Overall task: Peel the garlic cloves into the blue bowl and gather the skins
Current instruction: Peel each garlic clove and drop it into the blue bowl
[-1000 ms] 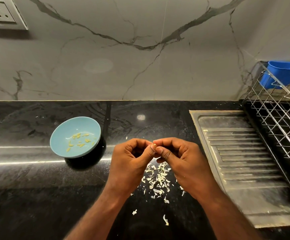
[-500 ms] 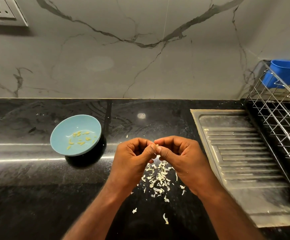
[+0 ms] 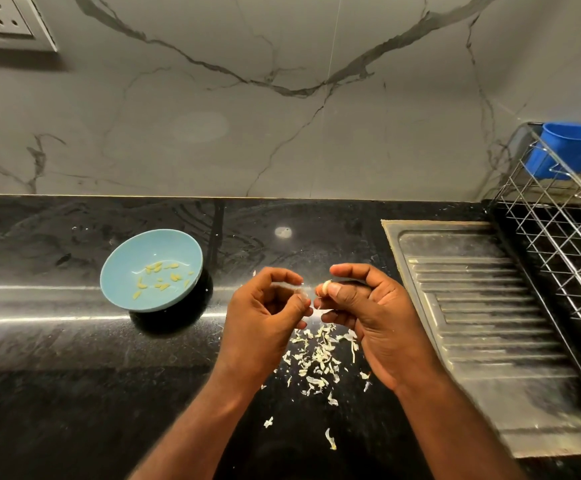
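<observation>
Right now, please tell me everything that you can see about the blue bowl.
The blue bowl is small, round and shallow, light blue with a smooth, glossy surface; the material could be ceramic or plastic. It stands upright on the black countertop, to the left of the pile of skins and apart from it. Inside lie about a dozen small, pale yellow peeled cloves, scattered over the bottom. Nothing else touches it.

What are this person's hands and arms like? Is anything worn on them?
Both are bare. The left hand and right hand have no gloves, rings or watch in view, and the forearms show no sleeves down to the picture's bottom edge.
</observation>
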